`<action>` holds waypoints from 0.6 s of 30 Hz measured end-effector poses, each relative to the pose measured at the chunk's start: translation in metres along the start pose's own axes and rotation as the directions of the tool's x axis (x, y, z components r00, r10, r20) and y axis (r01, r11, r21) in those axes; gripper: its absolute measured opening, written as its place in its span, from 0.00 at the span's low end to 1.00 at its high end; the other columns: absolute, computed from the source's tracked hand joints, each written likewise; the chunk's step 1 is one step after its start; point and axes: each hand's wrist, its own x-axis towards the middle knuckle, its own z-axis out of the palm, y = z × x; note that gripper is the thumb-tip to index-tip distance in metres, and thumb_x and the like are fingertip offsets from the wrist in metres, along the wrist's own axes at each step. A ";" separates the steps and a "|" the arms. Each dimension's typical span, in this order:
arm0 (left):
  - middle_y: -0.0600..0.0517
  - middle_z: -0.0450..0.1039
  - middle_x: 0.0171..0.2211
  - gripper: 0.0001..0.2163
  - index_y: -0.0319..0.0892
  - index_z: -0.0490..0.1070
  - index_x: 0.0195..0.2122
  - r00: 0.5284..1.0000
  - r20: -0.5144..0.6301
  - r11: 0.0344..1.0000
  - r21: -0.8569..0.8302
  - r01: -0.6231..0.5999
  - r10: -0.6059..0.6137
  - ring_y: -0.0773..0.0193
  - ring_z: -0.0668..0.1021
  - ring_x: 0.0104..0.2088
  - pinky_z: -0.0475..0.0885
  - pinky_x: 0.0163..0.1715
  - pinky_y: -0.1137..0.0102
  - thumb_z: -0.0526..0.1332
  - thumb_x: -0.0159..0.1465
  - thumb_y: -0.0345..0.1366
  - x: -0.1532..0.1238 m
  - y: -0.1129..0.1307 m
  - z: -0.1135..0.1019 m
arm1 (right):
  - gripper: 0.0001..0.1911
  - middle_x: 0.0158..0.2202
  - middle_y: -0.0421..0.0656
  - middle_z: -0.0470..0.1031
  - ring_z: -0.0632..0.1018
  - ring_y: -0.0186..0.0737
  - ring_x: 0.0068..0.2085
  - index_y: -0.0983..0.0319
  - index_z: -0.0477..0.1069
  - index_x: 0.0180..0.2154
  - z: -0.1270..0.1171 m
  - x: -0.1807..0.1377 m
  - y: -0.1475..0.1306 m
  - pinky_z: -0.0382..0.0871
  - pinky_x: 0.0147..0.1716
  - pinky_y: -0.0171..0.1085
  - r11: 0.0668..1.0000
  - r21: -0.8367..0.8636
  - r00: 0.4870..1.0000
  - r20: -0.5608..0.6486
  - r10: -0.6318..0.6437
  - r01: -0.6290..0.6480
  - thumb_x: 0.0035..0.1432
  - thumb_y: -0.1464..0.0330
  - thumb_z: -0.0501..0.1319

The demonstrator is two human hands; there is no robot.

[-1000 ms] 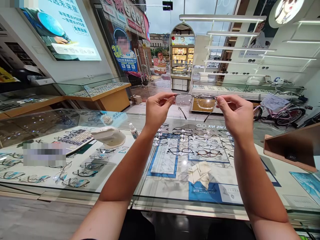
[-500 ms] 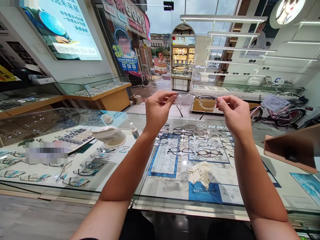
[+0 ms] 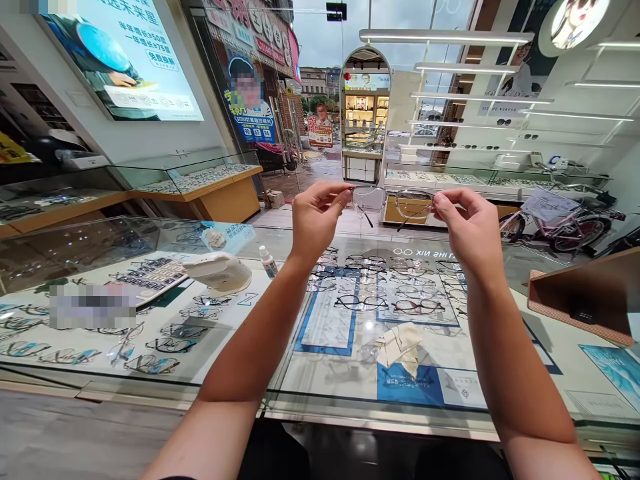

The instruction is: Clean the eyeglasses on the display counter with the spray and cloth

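Glasses point(image 3: 406, 201), held straight out at twelve o'clock, higher than the counter point(image 3: 325, 380); pinched at opposite outer corners by left hand point(image 3: 320, 213) and right hand point(image 3: 467, 223), probably to spare the lenses point(image 3: 370, 199) smudges and keep level. Cloth point(image 3: 400, 348) at six o'clock from there, bottle point(image 3: 269, 262) at eight, seemingly placed for easy reach.

An eyewear shop: a glass-topped white display desk point(image 3: 320, 385) holds rows of thin-rimmed eyeglasses point(image 3: 361, 302), and long white shelves point(image 3: 480, 98) carry dark sunglasses point(image 3: 503, 122).
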 end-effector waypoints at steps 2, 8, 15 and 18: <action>0.48 0.84 0.38 0.12 0.49 0.87 0.43 1.000 0.009 1.000 -0.014 0.010 -0.009 0.65 0.81 0.34 0.74 0.29 0.69 0.75 0.64 0.49 0.001 -0.003 0.000 | 0.13 0.36 0.43 0.82 0.82 0.40 0.37 0.60 0.79 0.39 0.001 -0.001 -0.002 0.80 0.47 0.46 1.000 0.000 1.000 -0.008 0.001 -0.001 0.65 0.56 0.69; 0.47 0.84 0.39 0.14 0.48 0.87 0.42 1.000 0.016 1.000 -0.022 -0.011 0.011 0.65 0.83 0.34 0.75 0.29 0.71 0.75 0.64 0.51 0.001 -0.003 -0.001 | 0.11 0.36 0.41 0.79 0.83 0.39 0.38 0.58 0.76 0.39 0.009 -0.003 -0.006 0.81 0.46 0.43 0.991 0.133 1.000 -0.003 0.008 -0.008 0.66 0.57 0.66; 0.46 0.86 0.39 0.15 0.46 0.87 0.44 0.998 0.052 0.999 -0.005 0.045 -0.045 0.64 0.84 0.34 0.77 0.28 0.72 0.74 0.65 0.51 -0.003 -0.001 0.002 | 0.08 0.38 0.41 0.75 0.84 0.40 0.40 0.55 0.74 0.44 0.018 -0.001 -0.001 0.82 0.46 0.43 0.922 0.377 0.996 0.018 0.087 -0.087 0.62 0.63 0.64; 0.46 0.87 0.39 0.12 0.45 0.87 0.44 0.999 0.044 0.996 0.085 -0.031 0.027 0.64 0.84 0.35 0.78 0.32 0.71 0.72 0.68 0.46 -0.003 0.000 -0.001 | 0.08 0.39 0.41 0.77 0.84 0.41 0.42 0.55 0.76 0.42 0.013 0.002 0.004 0.81 0.49 0.45 0.926 0.355 0.992 0.041 0.122 -0.129 0.59 0.67 0.64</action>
